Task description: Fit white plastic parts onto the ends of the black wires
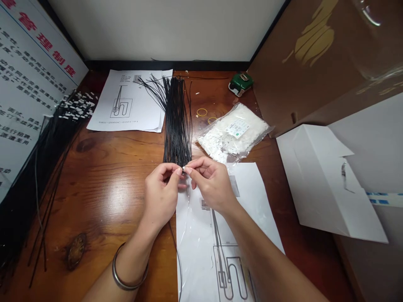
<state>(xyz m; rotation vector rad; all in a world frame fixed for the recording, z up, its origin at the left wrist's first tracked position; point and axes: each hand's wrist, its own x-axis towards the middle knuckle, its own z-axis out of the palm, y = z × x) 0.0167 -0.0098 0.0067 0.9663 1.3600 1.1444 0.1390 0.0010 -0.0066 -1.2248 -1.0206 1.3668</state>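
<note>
My left hand (161,191) and my right hand (210,181) meet fingertip to fingertip over the wooden table (103,167). Between them they pinch a small white connector (184,170) on the end of a thin black wire (176,247) that trails down toward me. Just beyond my fingers lies a bundle of black wires (177,119), running away toward the wall. A clear bag of small white connectors (234,132) lies to the right of that bundle. A metal bangle circles my left wrist.
A drawing sheet (130,100) lies at the back left, another under a clear sleeve (220,235) beneath my hands. Wires with white connectors (67,111) are piled at the left. A green tape measure (240,83), yellow rubber bands (202,112), a white box (327,184) and cardboard (315,58) are to the right.
</note>
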